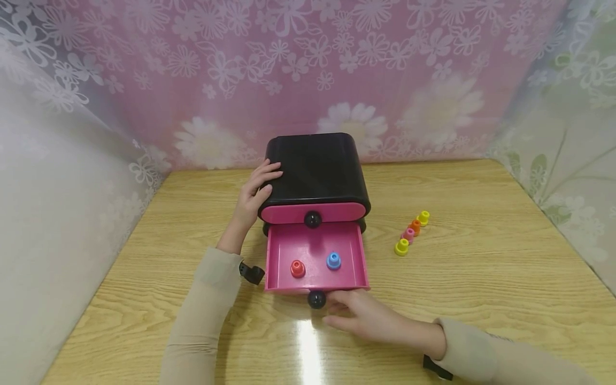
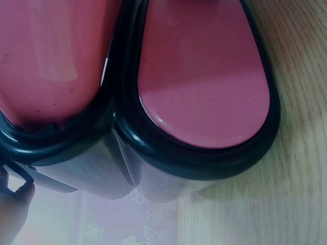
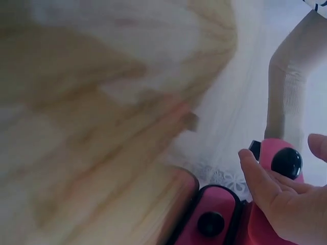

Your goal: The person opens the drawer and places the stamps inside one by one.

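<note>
A black cabinet (image 1: 313,168) with pink drawers stands on the table. My left hand (image 1: 255,190) rests on its left side, with fingers over the top edge; fingertips of this hand (image 2: 14,209) show in the left wrist view's corner. Below the top drawer front (image 1: 284,215), a pink drawer (image 1: 315,240) is pulled out. It holds a red stepped plastic peg (image 1: 298,268) and a blue one (image 1: 333,260). My right hand (image 1: 368,316) is beside the drawer's black knob (image 1: 316,299). Its fingers lie loosely extended, thumb apart, in the right wrist view (image 3: 286,204).
To the cabinet's right, several similar pegs stand in a slanting row: yellow (image 1: 401,247), pink (image 1: 408,236), orange (image 1: 415,227) and another yellow (image 1: 423,217). Another pink drawer front (image 2: 204,76) sits pushed in near the wooden table (image 2: 296,153). Flowered curtains (image 1: 289,80) surround the table.
</note>
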`<state>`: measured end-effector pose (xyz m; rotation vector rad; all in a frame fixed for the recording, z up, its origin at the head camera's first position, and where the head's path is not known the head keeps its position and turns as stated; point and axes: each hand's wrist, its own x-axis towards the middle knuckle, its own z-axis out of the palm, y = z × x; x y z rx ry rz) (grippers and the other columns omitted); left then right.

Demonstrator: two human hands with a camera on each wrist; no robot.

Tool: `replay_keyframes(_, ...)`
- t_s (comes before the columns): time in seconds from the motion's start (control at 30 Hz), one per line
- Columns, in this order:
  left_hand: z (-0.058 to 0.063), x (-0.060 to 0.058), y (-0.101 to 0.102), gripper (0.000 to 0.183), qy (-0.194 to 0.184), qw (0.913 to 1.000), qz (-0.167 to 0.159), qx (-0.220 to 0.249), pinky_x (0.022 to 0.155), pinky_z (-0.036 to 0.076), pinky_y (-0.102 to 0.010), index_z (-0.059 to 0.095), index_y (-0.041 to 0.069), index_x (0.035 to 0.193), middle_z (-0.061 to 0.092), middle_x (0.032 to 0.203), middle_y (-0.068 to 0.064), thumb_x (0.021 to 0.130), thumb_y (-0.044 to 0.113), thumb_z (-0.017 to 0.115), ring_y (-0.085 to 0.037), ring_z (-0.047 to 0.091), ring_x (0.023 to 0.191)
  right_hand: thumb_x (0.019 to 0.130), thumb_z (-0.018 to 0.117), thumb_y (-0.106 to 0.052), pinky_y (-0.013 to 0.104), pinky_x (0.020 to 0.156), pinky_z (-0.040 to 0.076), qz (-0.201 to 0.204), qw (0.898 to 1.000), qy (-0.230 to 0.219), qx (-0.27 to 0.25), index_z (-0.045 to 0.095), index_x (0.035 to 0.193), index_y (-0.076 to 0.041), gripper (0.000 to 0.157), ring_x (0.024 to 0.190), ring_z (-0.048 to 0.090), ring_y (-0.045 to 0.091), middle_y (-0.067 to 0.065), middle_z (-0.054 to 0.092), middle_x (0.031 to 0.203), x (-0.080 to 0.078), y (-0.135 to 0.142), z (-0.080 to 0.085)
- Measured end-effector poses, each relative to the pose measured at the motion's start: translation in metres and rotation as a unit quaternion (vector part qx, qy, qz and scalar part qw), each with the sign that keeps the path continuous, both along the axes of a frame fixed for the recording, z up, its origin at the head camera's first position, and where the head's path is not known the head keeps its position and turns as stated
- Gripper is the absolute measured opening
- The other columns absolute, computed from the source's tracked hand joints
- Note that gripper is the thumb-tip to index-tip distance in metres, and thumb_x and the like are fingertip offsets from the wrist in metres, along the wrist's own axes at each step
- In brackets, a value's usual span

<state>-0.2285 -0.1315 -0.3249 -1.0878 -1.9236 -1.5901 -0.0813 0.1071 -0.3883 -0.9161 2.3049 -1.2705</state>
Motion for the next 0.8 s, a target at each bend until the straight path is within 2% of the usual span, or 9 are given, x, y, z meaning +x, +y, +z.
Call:
replay_keyframes(0.33,0.000,0.000,0.000,0.032,0.001,1.0000,-0.007,0.007,0.105,0.014,-0.042,0.048,-0.024,0.104,0.038,0.118,-0.041,0.083,0.000,0.040,-0.051,0.018,0.122,0.085,0.058,-0.025,0.023,0.077,0.048,-0.031,0.999,-0.022,-0.034,0.060,0.105,0.003,0.034,0.090,0.061,0.017,0.011,0.063,0.099,0.001,-0.006,-0.001)
replay_keyframes(0.53,0.000,0.000,0.000,0.032,-0.003,1.0000,-0.006,0.004,0.105,0.014,-0.043,0.048,-0.024,0.105,0.038,0.119,-0.040,0.080,-0.005,0.039,-0.050,0.018,0.122,0.084,0.059,-0.025,0.024,0.077,0.048,-0.054,0.998,-0.014,-0.042,0.062,0.102,0.000,0.031,0.090,0.061,0.017,0.008,0.064,0.098,-0.001,-0.007,0.003)
replay_keyframes(0.6,-0.007,-0.007,-0.002,0.033,0.002,1.0000,-0.008,0.005,0.105,0.014,-0.041,0.049,-0.022,0.106,0.039,0.120,-0.038,0.085,0.001,0.041,-0.047,0.019,0.124,0.084,0.059,-0.024,0.024,0.077,0.048,-0.062,0.997,-0.011,-0.044,0.063,0.101,-0.001,0.029,0.089,0.061,0.018,0.008,0.065,0.097,-0.002,-0.007,0.005)
replay_keyframes(0.7,-0.017,-0.017,-0.005,0.043,0.003,0.9999,-0.008,0.007,0.105,0.014,-0.040,0.051,-0.019,0.108,0.041,0.122,-0.033,0.090,0.020,0.044,-0.041,0.020,0.126,0.085,0.058,-0.024,0.024,0.078,0.047,-0.075,0.996,0.000,-0.044,0.065,0.098,-0.004,0.025,0.088,0.061,0.015,0.004,0.065,0.095,-0.006,-0.007,0.006)
replay_keyframes(0.77,-0.024,-0.024,-0.007,0.053,0.001,1.0000,-0.005,0.008,0.105,0.014,-0.039,0.053,-0.015,0.109,0.043,0.124,-0.029,0.090,0.034,0.045,-0.037,0.022,0.127,0.085,0.058,-0.024,0.023,0.077,0.047,-0.085,0.995,0.009,-0.043,0.066,0.095,-0.005,0.023,0.088,0.061,0.012,0.001,0.065,0.094,-0.008,-0.008,0.007)
replay_keyframes(0.8,-0.024,-0.024,-0.007,0.054,-0.002,1.0000,-0.002,0.009,0.105,0.014,-0.039,0.054,-0.013,0.110,0.044,0.124,-0.027,0.090,0.036,0.045,-0.035,0.022,0.127,0.085,0.058,-0.024,0.023,0.077,0.047,-0.091,0.995,0.013,-0.042,0.067,0.094,-0.005,0.022,0.087,0.060,0.011,0.000,0.065,0.093,-0.010,-0.008,0.007)
